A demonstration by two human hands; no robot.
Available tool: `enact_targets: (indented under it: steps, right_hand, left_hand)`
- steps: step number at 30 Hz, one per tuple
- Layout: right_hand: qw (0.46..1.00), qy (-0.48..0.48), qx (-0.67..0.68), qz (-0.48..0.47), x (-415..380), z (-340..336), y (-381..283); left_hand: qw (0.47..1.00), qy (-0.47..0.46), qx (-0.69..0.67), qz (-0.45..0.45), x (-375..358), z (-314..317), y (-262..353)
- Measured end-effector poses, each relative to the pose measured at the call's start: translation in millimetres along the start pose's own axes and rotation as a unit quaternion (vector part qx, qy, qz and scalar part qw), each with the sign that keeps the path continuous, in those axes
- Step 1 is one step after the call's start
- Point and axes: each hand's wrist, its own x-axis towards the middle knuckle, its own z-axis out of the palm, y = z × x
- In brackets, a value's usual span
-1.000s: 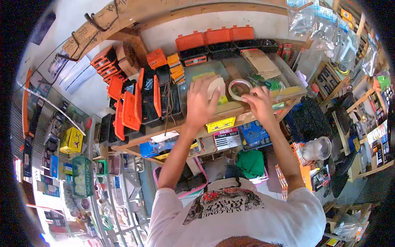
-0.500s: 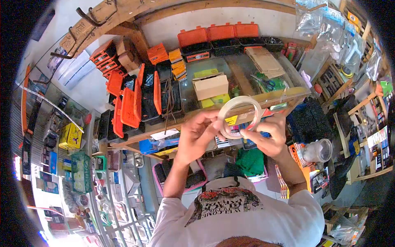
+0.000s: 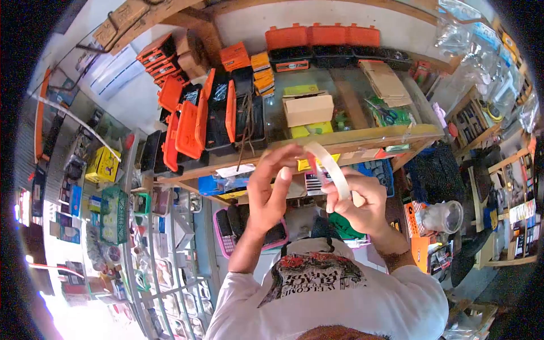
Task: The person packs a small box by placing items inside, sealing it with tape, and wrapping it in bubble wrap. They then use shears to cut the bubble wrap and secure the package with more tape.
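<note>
A roll of cream masking tape [image 3: 336, 171] is held up in front of me, turned partly edge-on. Gripping its lower right side is my right hand [image 3: 362, 201], the fingers bent around the band. My left hand [image 3: 270, 190] is raised at the roll's left, thumb apart from the curved fingers, and the fingertips are right at the tape's upper left edge. Behind the roll stands a glass-topped counter [image 3: 277, 122] with a wooden front edge. A small cardboard box [image 3: 309, 110] rests there on a yellow packet.
Orange-lidded black cases [image 3: 192, 130] stand open at the counter's left. More open cases [image 3: 323, 37] line the back. Flat cardboard pieces [image 3: 385, 83] and scissors [image 3: 389, 115] lie to the right. Below is a pink basket [image 3: 226, 241]; a clear plastic jar [image 3: 447, 217] stands at right.
The tape roll has turned from face-on to nearly edge-on. My left hand's thumb has come away from it, while the right hand has kept its grip. The view has shifted slightly.
</note>
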Motion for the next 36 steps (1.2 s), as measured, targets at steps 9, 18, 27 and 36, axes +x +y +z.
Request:
enact_targets:
  steps: [9, 18, 27, 36]
  right_hand:
    - [0.979, -0.085, -0.134, -0.126, 17.9, 15.2, 5.5]
    - [0.909, -0.103, -0.308, -0.262, 21.3, 24.3, -1.0]
    - [0.884, -0.196, -0.354, -0.234, 22.6, 9.3, -22.6]
    - [0.953, -0.261, -0.151, -0.043, -64.5, -37.2, 48.3]
  left_hand:
    - [0.987, 0.026, 0.124, 0.100, -1.0, -21.0, 30.4]
    - [0.987, 0.121, -0.034, 0.098, -23.2, -14.2, 18.0]
    - [0.942, 0.284, -0.006, 0.176, -27.8, 23.8, -7.5]
    - [0.936, 0.269, 0.210, -0.090, -117.1, 88.2, -56.4]
